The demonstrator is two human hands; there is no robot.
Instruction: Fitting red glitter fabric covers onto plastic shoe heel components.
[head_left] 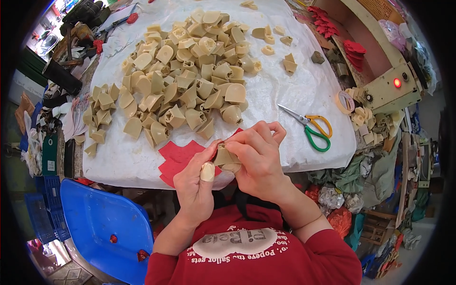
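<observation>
Both hands, left [194,183] and right [256,154], pinch one beige heel [224,156] at the table's near edge [118,171], above red pieces [178,159]. A large heel pile [185,71] fills the table's middle.

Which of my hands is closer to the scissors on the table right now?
Right. The right hand sits just left of the scissors, apart from them, gripping a beige piece. The left hand is farther away, beyond that piece, on its other side.

We see a table [142,166] under white sheeting, bearing a heap of beige blocks [185,80], red cutouts [178,159] and scissors [311,126]
</observation>
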